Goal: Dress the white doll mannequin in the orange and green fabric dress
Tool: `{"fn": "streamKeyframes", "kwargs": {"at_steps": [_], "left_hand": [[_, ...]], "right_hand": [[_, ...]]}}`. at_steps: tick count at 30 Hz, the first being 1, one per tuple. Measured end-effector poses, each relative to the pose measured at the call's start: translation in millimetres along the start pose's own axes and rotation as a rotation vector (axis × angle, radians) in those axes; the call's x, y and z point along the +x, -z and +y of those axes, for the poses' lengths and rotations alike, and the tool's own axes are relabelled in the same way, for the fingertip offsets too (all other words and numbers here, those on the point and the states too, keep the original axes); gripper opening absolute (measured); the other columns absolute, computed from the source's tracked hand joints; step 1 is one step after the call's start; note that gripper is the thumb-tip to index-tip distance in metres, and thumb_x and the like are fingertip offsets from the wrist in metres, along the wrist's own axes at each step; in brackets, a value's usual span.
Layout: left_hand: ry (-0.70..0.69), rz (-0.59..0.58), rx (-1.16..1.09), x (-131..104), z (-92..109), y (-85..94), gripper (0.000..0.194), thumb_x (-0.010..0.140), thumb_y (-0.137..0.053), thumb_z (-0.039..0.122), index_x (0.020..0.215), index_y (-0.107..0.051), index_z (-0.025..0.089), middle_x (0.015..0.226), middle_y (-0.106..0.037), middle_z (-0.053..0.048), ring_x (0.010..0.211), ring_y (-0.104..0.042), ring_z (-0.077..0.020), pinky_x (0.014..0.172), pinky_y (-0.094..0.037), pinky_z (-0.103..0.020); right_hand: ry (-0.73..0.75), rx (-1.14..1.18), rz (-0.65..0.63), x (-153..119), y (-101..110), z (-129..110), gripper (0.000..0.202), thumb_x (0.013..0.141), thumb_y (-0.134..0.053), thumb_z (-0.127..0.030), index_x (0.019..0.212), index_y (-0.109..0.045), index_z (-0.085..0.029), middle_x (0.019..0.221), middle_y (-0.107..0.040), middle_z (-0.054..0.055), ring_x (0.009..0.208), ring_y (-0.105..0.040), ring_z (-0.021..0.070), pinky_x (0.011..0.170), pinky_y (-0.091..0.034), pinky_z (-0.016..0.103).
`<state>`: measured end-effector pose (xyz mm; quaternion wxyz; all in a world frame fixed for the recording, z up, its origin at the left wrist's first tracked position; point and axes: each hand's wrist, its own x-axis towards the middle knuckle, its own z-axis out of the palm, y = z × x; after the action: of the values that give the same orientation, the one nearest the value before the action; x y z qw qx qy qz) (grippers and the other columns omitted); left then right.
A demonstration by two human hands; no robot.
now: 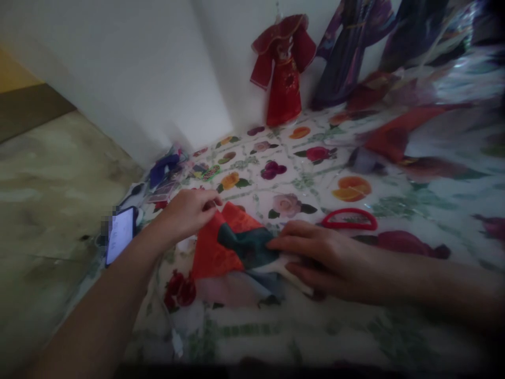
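A small piece of orange-red fabric with a dark green fabric strip across it lies on the patterned tablecloth. Its underside looks pale at the lower edge. My left hand pinches the top corner of the orange fabric, thumb and forefinger together. From the right, my right hand rests on the green strip, forefinger stretched onto it and thumb apart below. A red-handled tool, perhaps scissors, lies just beyond my right hand, its blades not visible.
A phone with a lit screen lies at the table's left edge. Dolls' garments, a red robe and a purple robe, stand against the wall. Blurred orange fabric lies at right. A white cable is in front.
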<state>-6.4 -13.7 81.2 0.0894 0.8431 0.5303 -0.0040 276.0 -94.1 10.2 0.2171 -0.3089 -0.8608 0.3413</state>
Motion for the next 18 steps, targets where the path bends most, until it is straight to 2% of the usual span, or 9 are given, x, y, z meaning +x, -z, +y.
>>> {"fn": "streamKeyframes", "kwargs": {"at_steps": [4,11,18], "left_hand": [[0.004,0.044,-0.076,1.6,0.5,1.5,0.025,0.076,-0.052,0.02,0.093,-0.071,0.022,0.081,-0.068,0.001,0.071,-0.06,-0.0154,0.066,-0.04,-0.028],[0.059,-0.051,-0.445,-5.1,-7.6,1.8,0.019,0.075,-0.05,0.028,0.079,-0.067,0.02,0.076,-0.062,0.0,0.069,-0.055,-0.0149,0.063,-0.041,-0.026],[0.169,0.017,-0.832,-13.4,-5.7,-7.8,0.01,0.07,-0.06,0.027,0.07,-0.064,0.019,0.067,-0.057,0.0,0.061,-0.05,-0.012,0.056,-0.04,-0.024]], "right_hand": [[-0.018,0.003,-0.037,-0.5,0.9,-0.5,0.038,0.099,-0.044,-0.034,0.133,-0.056,-0.023,0.118,-0.057,0.01,0.091,-0.063,0.0171,0.079,-0.055,0.031],[-0.005,-0.007,-0.025,0.9,1.4,0.0,0.039,0.098,-0.047,-0.033,0.134,-0.056,-0.022,0.117,-0.056,0.009,0.095,-0.061,0.0166,0.083,-0.053,0.031],[0.009,-0.021,-0.032,1.7,4.8,-4.6,0.037,0.096,-0.049,-0.027,0.131,-0.059,-0.017,0.112,-0.057,0.01,0.097,-0.06,0.0174,0.083,-0.051,0.029]]}}
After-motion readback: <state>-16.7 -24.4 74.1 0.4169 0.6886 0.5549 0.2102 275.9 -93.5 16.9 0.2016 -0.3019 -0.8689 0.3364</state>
